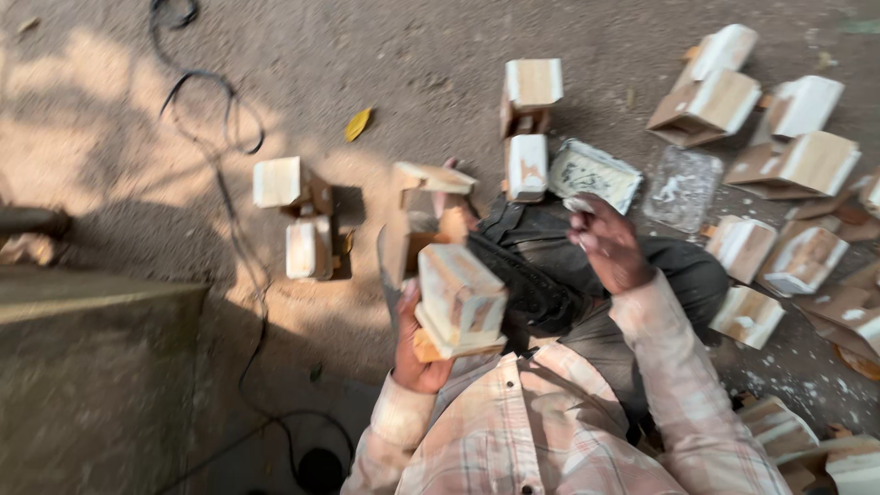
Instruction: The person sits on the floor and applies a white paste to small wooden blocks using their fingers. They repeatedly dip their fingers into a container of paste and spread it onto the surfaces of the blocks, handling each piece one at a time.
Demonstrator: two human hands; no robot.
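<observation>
Left hand [417, 353] gripping wooden block [458, 298], upright, long axis slightly tilted

Long-sleeved button-up shirt [541, 431] in a pale plaid of pink, cream and faint grey lines, collar and a row of small buttons down the front placket. Sleeves buttoned at the wrist, cuffs snug, the left cuff [396, 420] showing a stitched band, the right sleeve [674, 376] creased along the forearm. Dark grey trousers [642, 275], dusty and wrinkled over the knees. Dark woven cloth [522, 280] spread across the lap. Left hand [417, 353] and right hand [605, 243] bare, no gloves, white smears on the right fingers.
</observation>
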